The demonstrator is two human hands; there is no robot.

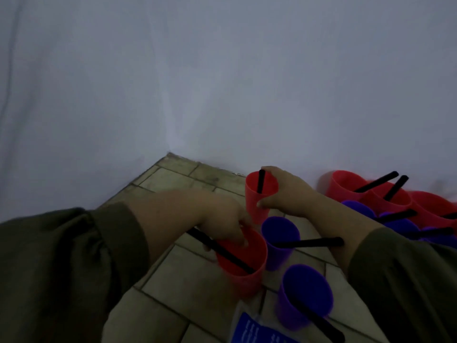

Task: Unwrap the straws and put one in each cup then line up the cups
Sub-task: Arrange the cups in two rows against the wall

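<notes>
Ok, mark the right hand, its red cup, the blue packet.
right hand (284, 191): head view, back of hand.
red cup (256, 215): head view, outer wall.
blue packet (249, 330): head view, printed face.

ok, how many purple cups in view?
5: middle purple cup on the floor, near purple cup below it, three purple cups at right. The right sleeve may hide more.

Dim, bluish light is falling across two plain, pale bluish-white walls (296, 70) that are meeting in a vertical corner above a floor of worn beige rectangular tiles (173, 180), whose dark grout lines are running diagonally and whose far edge is showing grime.
</notes>
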